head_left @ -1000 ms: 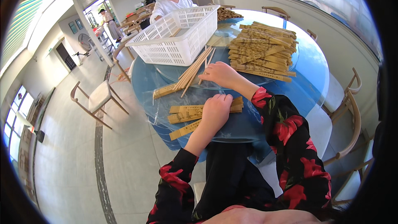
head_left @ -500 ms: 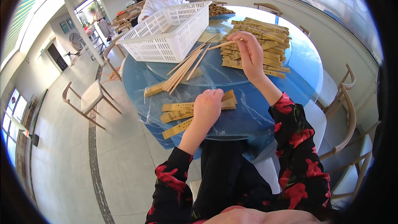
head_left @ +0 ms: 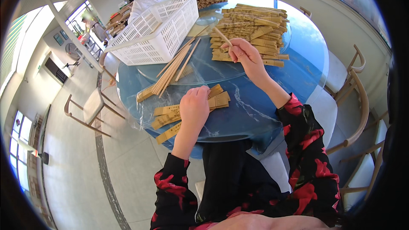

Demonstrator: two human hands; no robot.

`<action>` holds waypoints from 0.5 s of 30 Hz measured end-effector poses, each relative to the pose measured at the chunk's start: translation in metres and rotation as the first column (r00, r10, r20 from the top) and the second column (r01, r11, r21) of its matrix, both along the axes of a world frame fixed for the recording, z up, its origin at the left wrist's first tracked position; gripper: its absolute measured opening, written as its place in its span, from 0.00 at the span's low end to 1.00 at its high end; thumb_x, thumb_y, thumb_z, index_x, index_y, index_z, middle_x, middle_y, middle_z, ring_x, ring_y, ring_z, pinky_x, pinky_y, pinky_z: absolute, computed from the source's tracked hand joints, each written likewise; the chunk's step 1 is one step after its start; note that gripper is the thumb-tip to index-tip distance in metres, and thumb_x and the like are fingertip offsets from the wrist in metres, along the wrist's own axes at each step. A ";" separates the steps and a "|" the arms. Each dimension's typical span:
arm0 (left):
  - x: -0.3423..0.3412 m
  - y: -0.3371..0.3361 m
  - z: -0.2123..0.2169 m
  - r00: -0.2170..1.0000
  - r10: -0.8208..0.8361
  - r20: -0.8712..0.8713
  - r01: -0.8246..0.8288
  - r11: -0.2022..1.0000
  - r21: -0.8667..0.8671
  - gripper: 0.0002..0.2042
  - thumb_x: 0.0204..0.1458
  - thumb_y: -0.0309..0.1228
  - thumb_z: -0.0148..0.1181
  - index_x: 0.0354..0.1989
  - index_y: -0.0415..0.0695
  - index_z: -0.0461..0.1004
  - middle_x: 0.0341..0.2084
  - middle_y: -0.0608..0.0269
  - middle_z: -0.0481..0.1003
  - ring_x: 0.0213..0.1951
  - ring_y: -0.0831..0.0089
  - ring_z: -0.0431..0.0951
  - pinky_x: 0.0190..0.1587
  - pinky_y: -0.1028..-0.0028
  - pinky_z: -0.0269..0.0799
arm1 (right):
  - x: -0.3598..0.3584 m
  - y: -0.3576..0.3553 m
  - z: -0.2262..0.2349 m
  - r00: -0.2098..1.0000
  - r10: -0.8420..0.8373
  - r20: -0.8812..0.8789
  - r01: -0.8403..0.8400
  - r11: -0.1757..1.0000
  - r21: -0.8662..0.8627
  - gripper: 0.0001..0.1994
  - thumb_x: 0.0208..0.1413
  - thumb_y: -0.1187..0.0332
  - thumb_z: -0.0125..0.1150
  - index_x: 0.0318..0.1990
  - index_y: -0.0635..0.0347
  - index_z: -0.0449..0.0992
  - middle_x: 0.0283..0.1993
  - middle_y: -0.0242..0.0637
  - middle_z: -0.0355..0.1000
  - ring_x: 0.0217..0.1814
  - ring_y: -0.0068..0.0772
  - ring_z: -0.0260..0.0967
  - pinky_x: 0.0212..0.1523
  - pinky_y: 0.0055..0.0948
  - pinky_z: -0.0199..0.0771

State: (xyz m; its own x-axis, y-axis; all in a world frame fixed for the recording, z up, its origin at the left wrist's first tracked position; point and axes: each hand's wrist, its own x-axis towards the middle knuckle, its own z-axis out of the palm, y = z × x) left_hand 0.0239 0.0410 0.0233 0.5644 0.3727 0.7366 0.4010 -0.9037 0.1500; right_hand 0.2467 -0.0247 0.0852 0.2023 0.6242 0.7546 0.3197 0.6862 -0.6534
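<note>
My right hand [head_left: 248,59] is raised over the table, its fingers pinching a pale wooden chopstick [head_left: 222,37] that points up and to the left. Closed over a few flat tan paper chopstick sleeves [head_left: 219,99], my left hand [head_left: 194,106] rests near the table's front edge; its fingertips are partly hidden. More sleeves [head_left: 164,121] stick out to the left from under that hand. Just beyond it, several loose chopsticks [head_left: 174,71] lie in a slanting bundle, partly on another sleeve [head_left: 145,94]. A large stack of sleeves [head_left: 251,27] lies behind my right hand.
A white slotted plastic basket [head_left: 142,51] stands at the table's far left. A brown heap [head_left: 208,1] lies beyond it. Across the blue marble-patterned table [head_left: 251,115] sits a person in white [head_left: 149,2]. Wooden chairs [head_left: 94,108] stand around, and another person is farther back.
The chopstick in my right hand has swung from nearly level to tilted upward. The view has shifted, so the table items sit farther left. My left hand stays on the sleeves.
</note>
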 end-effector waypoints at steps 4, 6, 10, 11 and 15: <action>-0.017 0.006 0.003 0.992 0.119 0.048 -0.122 0.991 0.058 0.03 0.57 0.23 0.63 0.39 0.43 0.77 0.32 0.60 0.81 0.37 0.57 0.81 0.39 0.60 0.77 | -0.005 -0.008 0.009 0.606 -0.395 0.691 0.245 0.919 0.311 0.10 0.61 0.72 0.63 0.48 0.49 0.85 0.32 0.27 0.70 0.39 0.29 0.71 0.45 0.32 0.71; -0.016 0.007 0.004 0.983 0.141 0.113 -0.149 0.987 0.066 0.03 0.58 0.23 0.63 0.38 0.43 0.77 0.32 0.60 0.80 0.37 0.57 0.80 0.39 0.60 0.76 | 0.001 -0.022 0.013 0.446 -0.515 0.732 0.368 0.851 0.374 0.11 0.54 0.69 0.66 0.43 0.41 0.87 0.32 0.25 0.70 0.42 0.33 0.71 0.50 0.36 0.69; -0.017 0.005 0.009 0.972 0.142 0.189 -0.156 0.986 0.062 0.02 0.58 0.23 0.63 0.37 0.42 0.76 0.31 0.59 0.80 0.36 0.56 0.80 0.39 0.60 0.75 | 0.020 -0.029 0.008 0.396 -0.539 0.743 0.441 0.822 0.361 0.09 0.55 0.68 0.64 0.41 0.41 0.87 0.33 0.24 0.71 0.44 0.32 0.71 0.54 0.36 0.67; -0.016 0.005 0.009 0.972 0.136 0.192 -0.150 0.987 0.061 0.02 0.59 0.23 0.63 0.37 0.42 0.76 0.31 0.59 0.80 0.36 0.56 0.79 0.39 0.60 0.75 | 0.023 -0.030 0.007 0.406 -0.526 0.747 0.442 0.829 0.343 0.09 0.55 0.68 0.64 0.41 0.41 0.87 0.33 0.24 0.71 0.44 0.32 0.70 0.55 0.36 0.66; -0.016 0.002 0.011 0.976 0.111 0.189 -0.123 0.991 0.051 0.02 0.59 0.23 0.62 0.38 0.42 0.76 0.31 0.59 0.80 0.37 0.55 0.80 0.40 0.60 0.75 | 0.024 -0.030 0.006 0.403 -0.506 0.763 0.460 0.832 0.309 0.10 0.55 0.69 0.64 0.41 0.41 0.87 0.33 0.24 0.72 0.45 0.31 0.70 0.55 0.37 0.66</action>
